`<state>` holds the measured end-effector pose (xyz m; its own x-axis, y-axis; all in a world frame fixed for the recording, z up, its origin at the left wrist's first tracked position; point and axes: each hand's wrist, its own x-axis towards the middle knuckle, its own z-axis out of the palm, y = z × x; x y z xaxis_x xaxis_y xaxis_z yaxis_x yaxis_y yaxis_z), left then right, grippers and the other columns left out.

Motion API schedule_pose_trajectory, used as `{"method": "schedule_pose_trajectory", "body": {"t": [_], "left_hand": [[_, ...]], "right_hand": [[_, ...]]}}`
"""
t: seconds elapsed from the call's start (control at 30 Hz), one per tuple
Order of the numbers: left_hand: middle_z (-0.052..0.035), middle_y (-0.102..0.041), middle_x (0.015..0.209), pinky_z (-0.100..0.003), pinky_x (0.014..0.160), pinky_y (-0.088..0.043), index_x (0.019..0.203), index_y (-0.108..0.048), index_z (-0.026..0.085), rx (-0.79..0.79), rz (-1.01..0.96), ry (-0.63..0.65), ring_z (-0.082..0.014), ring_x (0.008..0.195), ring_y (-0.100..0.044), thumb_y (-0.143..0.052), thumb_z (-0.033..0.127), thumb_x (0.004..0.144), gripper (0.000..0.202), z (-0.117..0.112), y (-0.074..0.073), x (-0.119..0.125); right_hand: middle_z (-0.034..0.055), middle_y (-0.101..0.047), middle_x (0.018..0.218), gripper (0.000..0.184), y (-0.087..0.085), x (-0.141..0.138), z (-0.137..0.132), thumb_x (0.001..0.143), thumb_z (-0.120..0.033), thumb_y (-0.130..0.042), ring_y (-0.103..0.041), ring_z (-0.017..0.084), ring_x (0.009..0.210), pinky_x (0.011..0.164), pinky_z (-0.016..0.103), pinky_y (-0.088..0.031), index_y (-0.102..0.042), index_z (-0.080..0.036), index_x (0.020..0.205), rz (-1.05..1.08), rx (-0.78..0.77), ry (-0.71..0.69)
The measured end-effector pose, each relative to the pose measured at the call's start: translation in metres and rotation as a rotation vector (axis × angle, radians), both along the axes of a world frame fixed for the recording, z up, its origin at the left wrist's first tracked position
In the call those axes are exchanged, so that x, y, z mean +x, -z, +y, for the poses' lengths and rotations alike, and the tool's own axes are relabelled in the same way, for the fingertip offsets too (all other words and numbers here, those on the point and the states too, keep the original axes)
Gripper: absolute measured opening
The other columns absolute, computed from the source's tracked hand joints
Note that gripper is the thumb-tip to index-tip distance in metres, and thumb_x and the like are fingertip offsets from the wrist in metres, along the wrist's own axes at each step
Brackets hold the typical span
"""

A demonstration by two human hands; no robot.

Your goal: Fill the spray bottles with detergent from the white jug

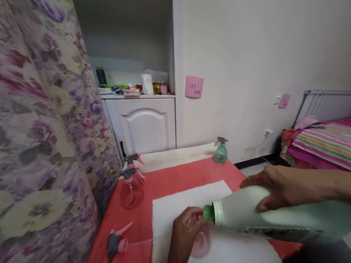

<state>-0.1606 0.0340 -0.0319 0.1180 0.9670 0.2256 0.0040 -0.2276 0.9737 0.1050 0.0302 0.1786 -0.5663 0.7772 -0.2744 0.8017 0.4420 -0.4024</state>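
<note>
Left hand (185, 233) curls its fingers round a pink bottle (203, 243) on the tabletop's (168, 177) white cloth (184, 199), while the right hand (276, 185) clasps the tipped jug (271, 220), spout (208, 213) at the bottle's mouth; pouring seems in hand, calling for a slow, steady tilt.

My remote view of the room: floral curtain (27, 138) at left, and beside it a white cupboard (144, 125) with one arched door beneath an open shelf recess (130, 34). A pale wall (262, 29) carries a pink note (194, 86). At right I see a bed (342, 144) with a striped cover and a white ribbed panel (330, 104) behind it. The red-covered worktop (175, 177) is in the foreground, under soft, even light
</note>
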Motion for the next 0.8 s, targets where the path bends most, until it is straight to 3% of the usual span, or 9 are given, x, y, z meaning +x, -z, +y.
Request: {"method": "schedule_pose_trajectory", "body": {"t": [0.2, 0.8], "left_hand": [[-0.0035, -0.07, 0.085, -0.029, 0.08, -0.045, 0.087, -0.075, 0.019, -0.008, 0.012, 0.001, -0.0216, 0.086, -0.062, -0.071, 0.023, 0.073, 0.015, 0.0012, 0.0018, 0.0008], [-0.0027, -0.071, 0.086, -0.028, 0.081, -0.044, 0.085, -0.074, 0.02, -0.012, -0.013, -0.003, -0.0213, 0.087, -0.063, -0.071, 0.02, 0.071, 0.014, 0.0013, -0.0008, 0.0011]], "right_hand": [[-0.0008, -0.066, 0.077, 0.027, -0.0029, -0.0007, 0.0019, 0.079, -0.033, -0.07, -0.057, 0.013, 0.066, 0.051, 0.018, -0.036, -0.068, -0.021, 0.103, -0.039, 0.012, -0.045], [-0.0003, -0.067, 0.082, 0.027, -0.0026, 0.0006, 0.0017, 0.082, -0.036, -0.068, -0.059, 0.014, 0.069, 0.053, 0.019, -0.041, -0.067, -0.023, 0.105, -0.051, -0.005, -0.049]]}}
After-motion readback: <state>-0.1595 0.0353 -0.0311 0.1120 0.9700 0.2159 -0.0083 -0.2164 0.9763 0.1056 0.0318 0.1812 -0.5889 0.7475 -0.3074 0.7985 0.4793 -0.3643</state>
